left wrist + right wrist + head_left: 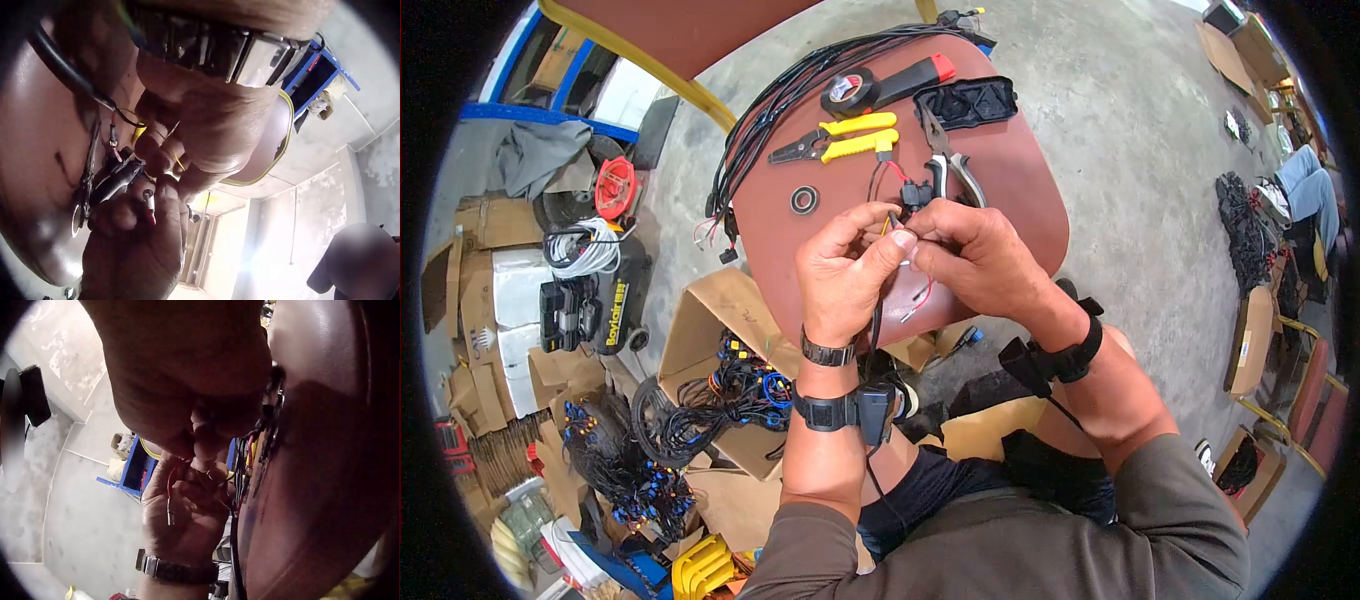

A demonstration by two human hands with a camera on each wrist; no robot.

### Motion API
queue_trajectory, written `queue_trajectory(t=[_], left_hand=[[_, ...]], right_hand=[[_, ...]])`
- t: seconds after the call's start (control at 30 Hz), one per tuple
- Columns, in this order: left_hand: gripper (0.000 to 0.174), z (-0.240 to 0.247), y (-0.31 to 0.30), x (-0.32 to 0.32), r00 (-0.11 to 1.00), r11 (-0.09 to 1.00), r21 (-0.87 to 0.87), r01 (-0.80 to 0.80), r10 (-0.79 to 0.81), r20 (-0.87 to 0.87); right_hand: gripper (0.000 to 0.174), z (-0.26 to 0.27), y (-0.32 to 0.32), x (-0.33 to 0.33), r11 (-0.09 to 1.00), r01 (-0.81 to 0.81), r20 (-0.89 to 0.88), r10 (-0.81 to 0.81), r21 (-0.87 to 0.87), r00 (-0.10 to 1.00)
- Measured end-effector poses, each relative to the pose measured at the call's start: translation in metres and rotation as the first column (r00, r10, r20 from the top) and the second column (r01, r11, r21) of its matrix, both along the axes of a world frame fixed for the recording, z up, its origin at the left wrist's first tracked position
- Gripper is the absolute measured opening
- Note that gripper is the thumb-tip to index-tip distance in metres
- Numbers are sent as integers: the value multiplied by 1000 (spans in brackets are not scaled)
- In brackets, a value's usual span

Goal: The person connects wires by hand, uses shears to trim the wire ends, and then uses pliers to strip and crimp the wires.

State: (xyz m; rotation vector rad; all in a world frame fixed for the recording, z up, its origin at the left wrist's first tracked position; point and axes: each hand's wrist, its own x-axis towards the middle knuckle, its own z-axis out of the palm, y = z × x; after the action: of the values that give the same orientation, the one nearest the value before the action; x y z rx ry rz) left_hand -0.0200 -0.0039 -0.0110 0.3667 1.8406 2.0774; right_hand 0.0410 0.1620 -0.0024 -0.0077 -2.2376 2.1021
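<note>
Over a red-brown seat [840,290], the left hand [845,270] pinches thin wires, among them a yellow wire [178,160], between thumb and fingers. The right hand [980,255] meets it fingertip to fingertip, also pinching thin wire. A red wire with a bare metal end [170,512] sticks out by the hands in the right wrist view. A black cable [72,75] runs to the left hand. Just beyond the fingers lies a black connector [916,194] with red wires. The exact join between the fingertips is hidden.
On the seat lie yellow-handled strippers [855,138], pliers [950,165], black tape [850,92], a bearing [804,200], a black tray [968,102] and a cable bundle [745,150]. A cardboard box [720,300] with wiring stands below, left of the seat.
</note>
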Motion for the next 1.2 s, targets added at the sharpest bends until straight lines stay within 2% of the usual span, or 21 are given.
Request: queue_trajectory(t=[0.1,0.23,0.3,0.33,0.43,0.53,0.73,0.83,1.03,1.13,1.2], left_hand=[[26,5,0,2,999,999,-3,-34,34,43],[24,0,2,2,998,997,51,-58,59,-19],[23,-1,5,3,995,992,90,-83,88,-49],[22,-1,3,4,997,994,80,-74,75,-12],[22,-3,3,3,995,996,40,-81,83,-52],[20,-6,3,4,995,995,60,-82,85,-59],[17,-10,3,5,992,994,57,-93,97,-82],[17,-8,3,5,995,993,79,-93,95,-21],[22,-3,5,-3,989,981,131,-144,149,-24],[23,-2,8,-2,989,963,226,-147,149,12],[23,-1,8,-2,990,956,255,-142,141,21]], right_hand=[[8,2,0,0,1000,0,-46,1,16,999],[7,-5,0,-1,999,18,-142,-14,28,990],[8,-5,0,-1,999,23,-124,-17,49,992],[8,-5,0,-1,998,23,-117,-16,58,993],[8,-3,-2,0,999,20,-121,-15,37,993],[9,-3,-2,1,995,13,-97,-4,94,995],[9,-4,-7,2,999,4,-84,-1,41,996],[8,-3,-7,3,996,4,-73,3,88,997],[10,-12,-11,7,993,2,-105,11,121,994],[10,-6,-6,7,976,-15,-80,33,219,996],[10,-7,-3,4,974,52,-210,-4,220,978]])
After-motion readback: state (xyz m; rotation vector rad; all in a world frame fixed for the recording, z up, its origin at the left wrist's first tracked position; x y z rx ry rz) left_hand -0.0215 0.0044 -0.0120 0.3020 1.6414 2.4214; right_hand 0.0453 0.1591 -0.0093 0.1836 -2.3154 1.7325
